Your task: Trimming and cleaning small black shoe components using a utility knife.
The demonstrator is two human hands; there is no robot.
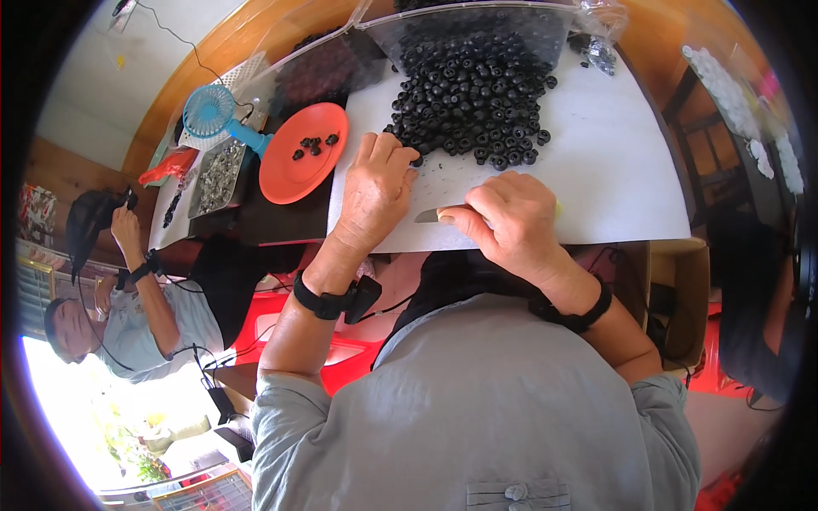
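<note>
My right hand (pixel 517 223) is closed around a small knife. Its short metal blade (pixel 425 216) points left, with the thumb along it. My left hand (pixel 375 189) is at the near left edge of the pile, its fingers curled and pressed together. At its fingertips shows a small black round part (pixel 416 161), partly hidden by the fingers. Beyond both hands spreads a big heap of small black round parts (pixel 473 98), many with a hole in the middle. They spill out of a clear plastic bin (pixel 558 43) onto a white board (pixel 609 157).
Left of the board, an orange-red plate (pixel 290 183) holds several black pieces. Beside it are a blue handheld fan (pixel 209 111) and a metal tray (pixel 203 203) of small bits. A co-worker (pixel 141 315) sits at the left. A cardboard box (pixel 682 298) stands below right.
</note>
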